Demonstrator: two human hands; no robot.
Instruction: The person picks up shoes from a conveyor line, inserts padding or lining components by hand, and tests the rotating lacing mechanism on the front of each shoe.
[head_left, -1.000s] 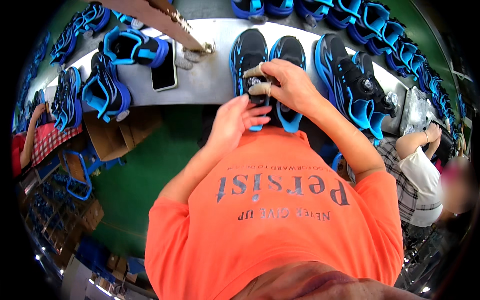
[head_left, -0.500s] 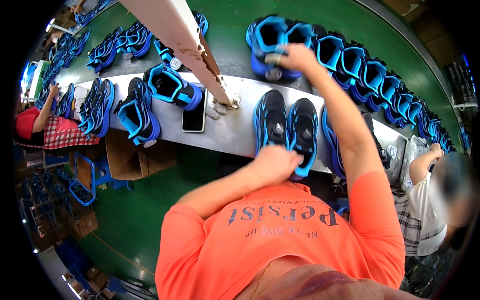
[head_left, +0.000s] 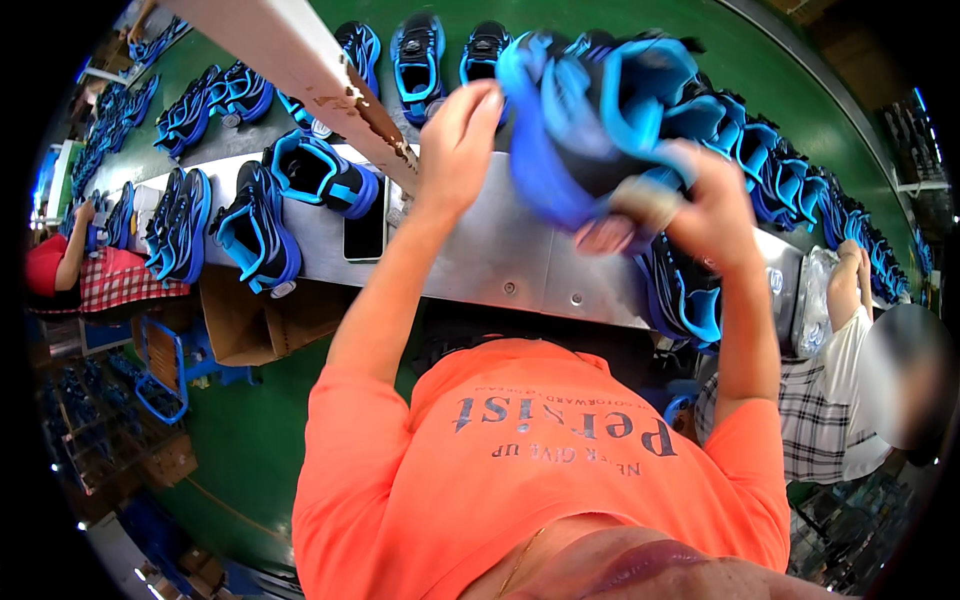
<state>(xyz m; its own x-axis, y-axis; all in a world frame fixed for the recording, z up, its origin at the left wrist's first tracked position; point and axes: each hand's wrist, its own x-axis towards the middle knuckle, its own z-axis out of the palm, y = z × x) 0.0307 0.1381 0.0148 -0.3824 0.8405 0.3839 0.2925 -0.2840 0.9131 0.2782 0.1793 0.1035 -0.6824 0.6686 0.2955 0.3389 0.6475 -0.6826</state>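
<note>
My right hand [head_left: 705, 205] grips a black and blue sneaker [head_left: 585, 150], lifted over the metal ledge and tilted, its thick blue sole facing left. Motion blurs it, and I cannot tell whether a second sneaker is held with it. My left hand [head_left: 462, 145] reaches over the belt's near edge with fingers stretched out, holding nothing visible. Its fingertips are close to the heel of a sneaker [head_left: 485, 52] on the belt; whether they touch is unclear. Another sneaker [head_left: 416, 62] stands just left of that one.
A long row of sneakers [head_left: 775, 170] lines the belt at right. On the ledge [head_left: 480, 255] are sneakers [head_left: 258, 230], a phone [head_left: 365, 232] and a sneaker pair [head_left: 680, 290]. A white post [head_left: 300, 50] rises at left. A cardboard box [head_left: 240, 320] sits below. Co-workers flank me.
The sneaker pair in front of me has left the ledge; two sneakers now show on the belt near my left hand, which moved up and away. My right hand has lifted a sneaker off the belt toward me.
</note>
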